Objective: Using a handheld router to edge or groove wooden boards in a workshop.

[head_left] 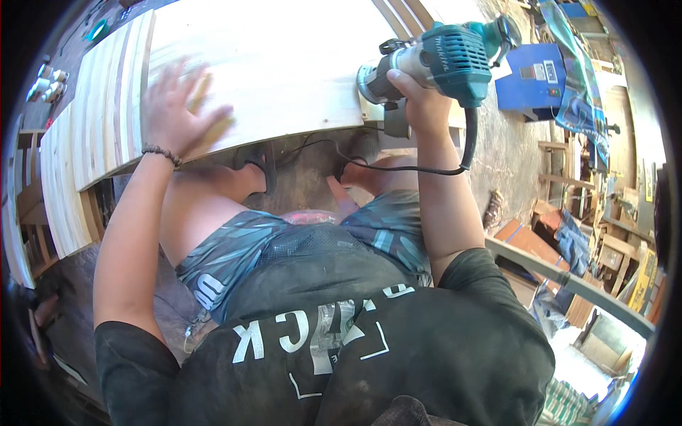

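My right hand (424, 105) is wrapped round a teal and silver trim router (408, 64), thumb along its body. The router lies tilted on its side at the right end of a pale wooden panel (284, 78), its base toward the left. A black cord (470, 142) runs from the motor end down past my right forearm. At the panel's left, my left hand (177, 113) is open, fingers spread and blurred by motion. A yellowish patch shows at these fingers; I cannot make out what it is. Whether this palm touches the wood is unclear.
Several pale wooden boards (106, 106) lie stacked at the left. Beyond the router stands a blue box-shaped machine (529, 78). The cord loops between my legs under the panel. Wood offcuts (614, 259) and a metal rail (568, 280) are at the right.
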Demonstrator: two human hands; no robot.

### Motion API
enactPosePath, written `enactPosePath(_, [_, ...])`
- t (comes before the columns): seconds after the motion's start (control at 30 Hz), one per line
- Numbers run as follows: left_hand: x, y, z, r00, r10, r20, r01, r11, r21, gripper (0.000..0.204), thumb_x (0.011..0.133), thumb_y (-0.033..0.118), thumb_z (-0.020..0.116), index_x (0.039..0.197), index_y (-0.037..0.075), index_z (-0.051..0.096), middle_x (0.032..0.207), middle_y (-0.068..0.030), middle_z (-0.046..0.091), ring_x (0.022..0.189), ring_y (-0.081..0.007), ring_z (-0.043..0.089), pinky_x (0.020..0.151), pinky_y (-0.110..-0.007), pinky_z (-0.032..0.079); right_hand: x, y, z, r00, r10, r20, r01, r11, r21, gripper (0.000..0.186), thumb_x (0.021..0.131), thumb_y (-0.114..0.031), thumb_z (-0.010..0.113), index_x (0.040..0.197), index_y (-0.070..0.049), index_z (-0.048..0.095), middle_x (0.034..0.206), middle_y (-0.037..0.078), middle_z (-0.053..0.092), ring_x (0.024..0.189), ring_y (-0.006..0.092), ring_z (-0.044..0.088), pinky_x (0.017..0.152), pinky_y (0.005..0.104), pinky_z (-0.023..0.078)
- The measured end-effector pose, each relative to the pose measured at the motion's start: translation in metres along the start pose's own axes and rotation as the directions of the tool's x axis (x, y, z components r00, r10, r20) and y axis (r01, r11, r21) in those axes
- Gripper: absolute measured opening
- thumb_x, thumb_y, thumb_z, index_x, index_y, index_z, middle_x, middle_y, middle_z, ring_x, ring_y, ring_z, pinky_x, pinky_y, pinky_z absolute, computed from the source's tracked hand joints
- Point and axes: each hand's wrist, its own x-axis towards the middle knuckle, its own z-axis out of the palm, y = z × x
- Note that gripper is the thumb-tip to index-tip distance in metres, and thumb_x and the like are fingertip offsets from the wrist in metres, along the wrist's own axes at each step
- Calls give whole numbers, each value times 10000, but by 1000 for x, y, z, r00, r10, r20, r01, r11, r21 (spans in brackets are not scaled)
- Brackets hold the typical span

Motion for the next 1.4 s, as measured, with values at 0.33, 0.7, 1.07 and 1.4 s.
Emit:
enactPosePath(0.33, [-2, 3, -14, 840, 411, 355, -441, 898, 4, 1265, 507, 823, 716, 1575, 290, 298, 1654, -96, 211, 1516, -371, 176, 1215, -581, 132, -23, -21, -2, 960, 82, 268, -72, 996, -46, 459, 723, -153, 832, 1125, -31, 646, 1092, 77, 650, 1012, 228, 624, 903, 378, 499])
enactPosePath(0.7, [-2, 9, -15, 862, 367, 350, -397, 918, 13, 1262, 498, 849, 696, 1565, 292, 315, 1649, -91, 230, 1514, -351, 199, 1212, -586, 140, -32, -23, 1, 918, 242, 315, -245, 969, -32, 398, 749, -184, 825, 1084, -30, 676, 1090, 97, 656, 1018, 257, 628, 903, 384, 500])
enactPosePath(1.07, [-1, 3, -9, 864, 373, 338, -393, 920, -11, 1284, 490, 870, 691, 1564, 271, 323, 1649, -108, 229, 1506, -394, 201, 1187, -631, 141, -86, -104, -19, 944, -5, 329, 178, 849, -498, 374, 755, -146, 771, 1084, -61, 614, 945, 25, 584, 886, 220, 582, 828, 369, 479])
enactPosePath(1.4, [-9, 56, -4, 793, 435, 426, -483, 876, 5, 1249, 666, 815, 644, 1603, 130, 185, 1657, -202, 130, 1518, -442, 107, 1172, -645, 109, -116, -73, -73, 997, 41, 67, -12, 923, -385, 633, 724, -241, 834, 1248, -35, 544, 1120, 133, 606, 1015, 266, 607, 904, 404, 494])
